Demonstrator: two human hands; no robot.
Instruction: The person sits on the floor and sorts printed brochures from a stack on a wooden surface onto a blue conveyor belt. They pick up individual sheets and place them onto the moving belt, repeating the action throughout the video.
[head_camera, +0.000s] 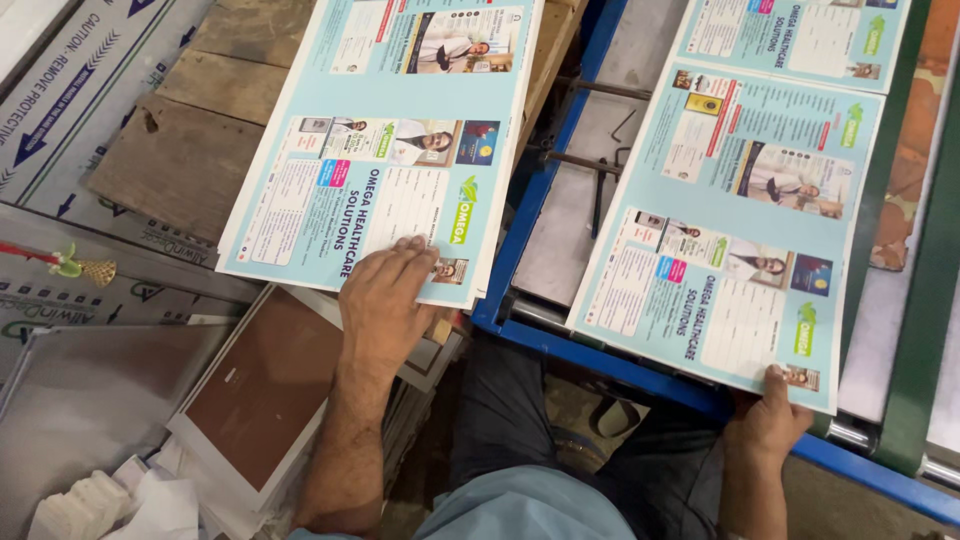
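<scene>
Left hand (385, 300) flat on printed sheet (380, 140), right hand (770, 425) pinching second sheet (735, 230)

Left hand (385, 300) lies palm down, fingers spread forward, forearm bare and stretched out; right hand (768, 425) is off to its side, thumb up top, pinching.

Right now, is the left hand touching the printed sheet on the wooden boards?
Touching. The head view shows the left hand lying flat, fingers spread, on the near edge of the printed sheet.
</scene>
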